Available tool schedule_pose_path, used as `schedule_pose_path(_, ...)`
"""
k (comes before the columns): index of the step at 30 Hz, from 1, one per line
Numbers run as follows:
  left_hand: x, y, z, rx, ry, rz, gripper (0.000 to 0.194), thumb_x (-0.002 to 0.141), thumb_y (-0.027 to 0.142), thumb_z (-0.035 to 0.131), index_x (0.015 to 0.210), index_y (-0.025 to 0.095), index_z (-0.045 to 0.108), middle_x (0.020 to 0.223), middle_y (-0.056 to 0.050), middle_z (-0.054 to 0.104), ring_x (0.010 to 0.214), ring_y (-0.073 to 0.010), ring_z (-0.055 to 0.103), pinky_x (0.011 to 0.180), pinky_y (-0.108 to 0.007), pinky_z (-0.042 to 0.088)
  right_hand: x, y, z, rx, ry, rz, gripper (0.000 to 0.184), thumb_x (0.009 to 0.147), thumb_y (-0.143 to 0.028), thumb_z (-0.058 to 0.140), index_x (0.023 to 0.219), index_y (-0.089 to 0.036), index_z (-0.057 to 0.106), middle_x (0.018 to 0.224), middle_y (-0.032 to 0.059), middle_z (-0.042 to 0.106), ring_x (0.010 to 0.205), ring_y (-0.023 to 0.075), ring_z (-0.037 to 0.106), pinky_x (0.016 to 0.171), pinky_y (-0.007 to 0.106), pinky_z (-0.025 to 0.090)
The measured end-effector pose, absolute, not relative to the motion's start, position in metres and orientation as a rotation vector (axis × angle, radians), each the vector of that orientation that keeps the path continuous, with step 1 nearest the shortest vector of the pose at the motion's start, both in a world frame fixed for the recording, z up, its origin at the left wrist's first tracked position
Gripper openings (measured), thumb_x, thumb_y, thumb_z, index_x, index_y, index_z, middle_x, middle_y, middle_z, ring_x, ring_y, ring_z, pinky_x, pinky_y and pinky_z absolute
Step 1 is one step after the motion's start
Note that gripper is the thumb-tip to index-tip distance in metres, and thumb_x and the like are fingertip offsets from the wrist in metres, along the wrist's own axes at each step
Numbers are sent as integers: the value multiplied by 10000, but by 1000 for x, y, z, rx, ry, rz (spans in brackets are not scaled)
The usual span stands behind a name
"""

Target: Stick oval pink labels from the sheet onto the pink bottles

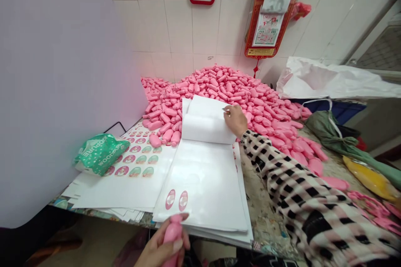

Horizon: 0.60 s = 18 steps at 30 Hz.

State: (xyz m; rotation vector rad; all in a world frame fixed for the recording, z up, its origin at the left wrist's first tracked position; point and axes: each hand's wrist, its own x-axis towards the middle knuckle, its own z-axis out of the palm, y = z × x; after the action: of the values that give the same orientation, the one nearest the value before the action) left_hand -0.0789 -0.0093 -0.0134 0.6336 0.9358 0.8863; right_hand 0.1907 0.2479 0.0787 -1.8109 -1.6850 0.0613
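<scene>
At the bottom, my left hand (166, 242) is closed around a pink plastic bottle-shaped piece (173, 233), its narrow neck pointing up. Just above it lies a white sticker sheet (203, 187) with two pink oval stickers (177, 200) near its lower left corner. The sheet's far part is folded over toward me as a white flap (206, 128). Beside the right edge of that fold, the fingers of my right hand (235, 120) are pinched together. A thin dark tip shows at the fingertips; what it belongs to is unclear.
A heap of similar pink pieces (216, 87) rests against the tiled wall. To the left are printed sticker sheets (125, 192), a green packet (102, 154) and a large pale panel (62, 71). On the right lie a white bag (328, 77), green cloth (338, 133) and yellow packet (371, 177).
</scene>
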Motion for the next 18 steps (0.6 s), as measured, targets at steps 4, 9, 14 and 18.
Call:
schedule_pose_path(4, -40, 46, 25, 646, 837, 934, 354, 775, 302, 644, 1092, 191, 532, 851, -37, 615, 556, -75, 484, 518, -213, 388, 229, 242, 73, -1849, -1431, 259, 276, 805, -276, 521, 1039, -154, 605, 1035, 116, 580, 935, 235, 551, 742, 320, 430)
schedule_pose_path(9, -1, 112, 38, 556, 844, 926, 322, 720, 237, 682, 1020, 212, 569, 1213, -60, 553, 614, -64, 545, 555, -207, 450, 244, 227, 56, -1759, -1222, 751, 205, 811, -358, 553, 749, -163, 558, 612, 12, 542, 441, 87, 379, 423, 218, 307)
schedule_pose_path(14, 13, 151, 36, 600, 866, 970, 300, 689, 224, 680, 980, 222, 605, 1186, -20, 520, 591, -50, 539, 526, -203, 451, 236, 242, 59, -1571, -1092, 1051, 297, 808, -451, 566, 701, -193, 467, 509, -57, 414, 373, 54, 201, 350, 203, 164)
schedule_pose_path(18, 11, 171, 37, 684, 918, 1015, 308, 695, 243, 669, 997, 224, 610, 1037, -2, 532, 600, -56, 547, 534, -203, 450, 222, 264, 70, -1405, -1135, 1112, 309, 704, -378, 682, 635, -195, 442, 471, -82, 342, 396, 55, 216, 367, 209, 161)
